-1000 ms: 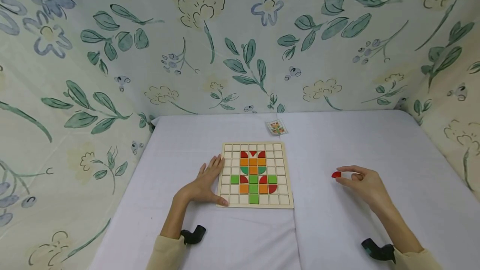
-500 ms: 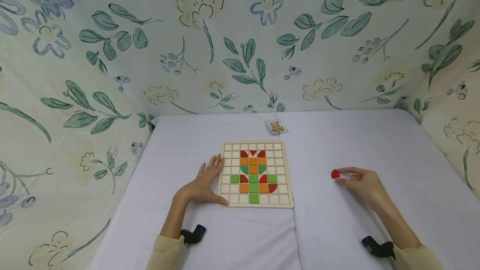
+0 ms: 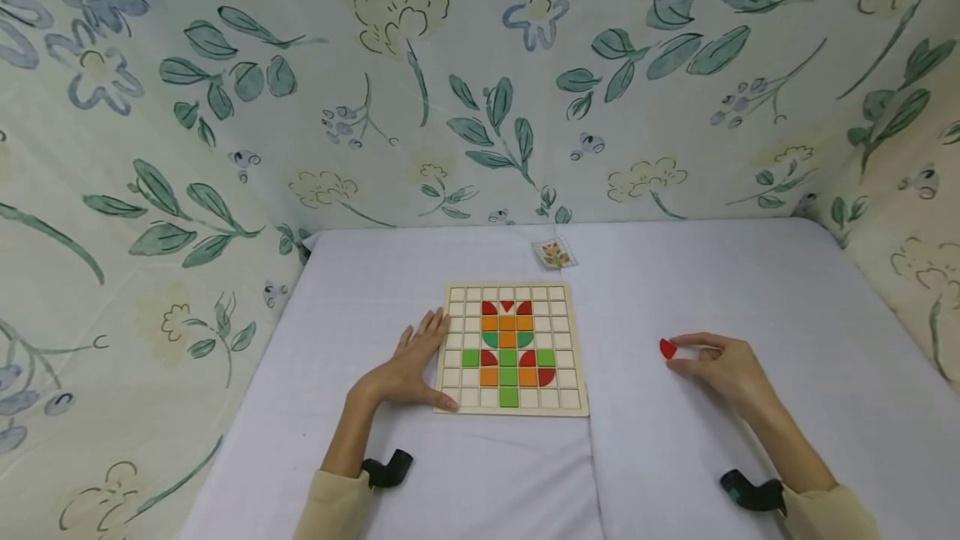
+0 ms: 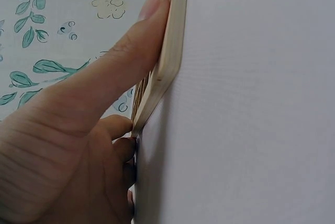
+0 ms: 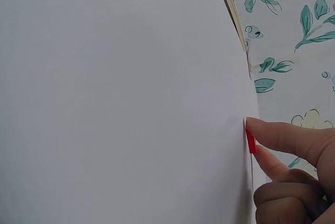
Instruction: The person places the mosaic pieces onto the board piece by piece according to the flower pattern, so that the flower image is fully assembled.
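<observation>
In the head view, my left hand (image 3: 405, 369) lies with spread, straight fingers along the left side of a wooden grid board (image 3: 559, 325), thumb at its near left corner. The left wrist view shows that thumb (image 4: 133, 51) over the board's edge. Red, orange and green tiles on the board form a tulip; its stem is a column of light green squares (image 3: 507, 377). To the board's right, my right hand (image 3: 731, 365) pinches a red quarter-circle tile (image 3: 667, 349) between thumb and index finger, low over the white cloth. The right wrist view shows this tile (image 5: 250, 140) edge-on.
A small card (image 3: 555, 253) with a similar tulip pattern lies behind the board. White cloth (image 3: 675, 273) covers the table, with a fold running from the board toward me. Floral fabric (image 3: 480, 123) hangs at the back and sides. Black wrist cameras (image 3: 387, 469) sit by both sleeves.
The red tile has turned between my right fingertips, its point now facing down, and the right hand has shifted slightly left. My left hand keeps its place on the board.
</observation>
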`<action>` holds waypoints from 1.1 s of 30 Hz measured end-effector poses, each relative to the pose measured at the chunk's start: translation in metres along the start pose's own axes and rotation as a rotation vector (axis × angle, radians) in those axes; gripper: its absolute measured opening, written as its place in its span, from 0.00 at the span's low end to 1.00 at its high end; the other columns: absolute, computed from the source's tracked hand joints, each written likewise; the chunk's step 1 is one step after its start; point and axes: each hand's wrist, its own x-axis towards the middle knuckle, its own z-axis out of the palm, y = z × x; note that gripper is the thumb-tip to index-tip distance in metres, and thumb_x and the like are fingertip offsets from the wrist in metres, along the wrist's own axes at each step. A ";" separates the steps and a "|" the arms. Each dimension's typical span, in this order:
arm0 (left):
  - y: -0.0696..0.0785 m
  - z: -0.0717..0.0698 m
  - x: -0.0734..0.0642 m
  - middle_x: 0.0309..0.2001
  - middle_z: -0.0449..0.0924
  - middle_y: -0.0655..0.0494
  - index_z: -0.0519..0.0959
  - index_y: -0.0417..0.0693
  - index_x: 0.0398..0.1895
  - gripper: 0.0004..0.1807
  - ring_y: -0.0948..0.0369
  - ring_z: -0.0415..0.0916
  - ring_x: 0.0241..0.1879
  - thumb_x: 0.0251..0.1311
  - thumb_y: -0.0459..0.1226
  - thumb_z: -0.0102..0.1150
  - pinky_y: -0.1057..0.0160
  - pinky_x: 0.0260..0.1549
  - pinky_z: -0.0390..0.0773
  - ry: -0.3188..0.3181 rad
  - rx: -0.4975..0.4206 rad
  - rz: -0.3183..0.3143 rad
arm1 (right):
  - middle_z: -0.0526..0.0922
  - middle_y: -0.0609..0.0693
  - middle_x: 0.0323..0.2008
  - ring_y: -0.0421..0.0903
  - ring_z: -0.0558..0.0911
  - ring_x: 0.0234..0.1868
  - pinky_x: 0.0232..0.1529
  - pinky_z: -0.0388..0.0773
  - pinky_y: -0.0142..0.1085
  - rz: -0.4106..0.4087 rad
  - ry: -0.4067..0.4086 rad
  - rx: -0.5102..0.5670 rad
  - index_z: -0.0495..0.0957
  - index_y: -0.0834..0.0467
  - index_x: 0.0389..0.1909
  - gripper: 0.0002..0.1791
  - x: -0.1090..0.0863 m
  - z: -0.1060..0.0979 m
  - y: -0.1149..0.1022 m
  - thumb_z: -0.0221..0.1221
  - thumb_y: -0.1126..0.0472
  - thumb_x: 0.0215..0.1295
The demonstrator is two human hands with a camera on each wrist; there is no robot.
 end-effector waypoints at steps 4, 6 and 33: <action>0.000 0.001 0.000 0.85 0.26 0.48 0.36 0.44 0.85 0.78 0.48 0.22 0.85 0.42 0.57 0.84 0.38 0.82 0.28 0.001 0.003 -0.004 | 0.58 0.41 0.18 0.39 0.59 0.25 0.25 0.55 0.36 0.014 -0.001 -0.006 0.81 0.64 0.61 0.33 0.001 0.000 0.000 0.73 0.48 0.61; -0.001 0.001 0.000 0.85 0.26 0.48 0.35 0.44 0.85 0.78 0.48 0.22 0.85 0.42 0.57 0.83 0.38 0.82 0.28 -0.001 0.007 -0.009 | 0.58 0.42 0.19 0.40 0.58 0.25 0.25 0.55 0.36 0.022 -0.006 -0.002 0.81 0.65 0.61 0.33 0.002 0.000 -0.001 0.73 0.47 0.61; -0.003 0.001 0.001 0.85 0.26 0.49 0.36 0.45 0.85 0.78 0.49 0.22 0.85 0.41 0.57 0.83 0.38 0.82 0.28 0.004 0.001 0.003 | 0.67 0.47 0.27 0.50 0.65 0.47 0.40 0.65 0.40 0.065 -0.027 0.003 0.82 0.65 0.58 0.34 0.012 -0.001 -0.002 0.73 0.44 0.60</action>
